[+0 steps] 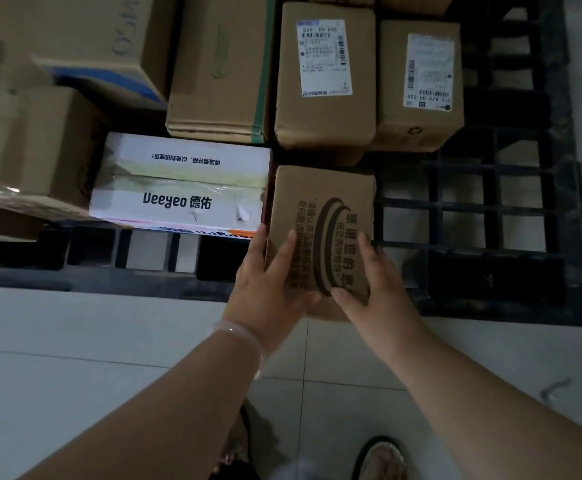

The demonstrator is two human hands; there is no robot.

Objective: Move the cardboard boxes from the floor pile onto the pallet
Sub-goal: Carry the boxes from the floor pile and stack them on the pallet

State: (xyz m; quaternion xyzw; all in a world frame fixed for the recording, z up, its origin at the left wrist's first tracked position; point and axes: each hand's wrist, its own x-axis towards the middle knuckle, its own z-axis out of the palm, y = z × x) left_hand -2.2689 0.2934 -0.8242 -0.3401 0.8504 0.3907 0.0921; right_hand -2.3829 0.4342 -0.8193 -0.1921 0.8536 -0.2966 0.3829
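Both of your hands grip the small printed box [322,209]: your left hand [269,285] curls round its near left corner and your right hand [379,282] round its near right, probably to keep it level. The box is at centre frame, at the near edge of the black pallet [473,209], just beside the white box [178,188], apparently to extend that front row. Two labelled boxes [324,74] stand behind it.

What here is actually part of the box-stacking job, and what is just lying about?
Job: small printed box, gripped by left hand and right hand; black pallet; white Deeyeo box and tall labelled box on it.
Just there: tiled floor; sandal; bracelet.
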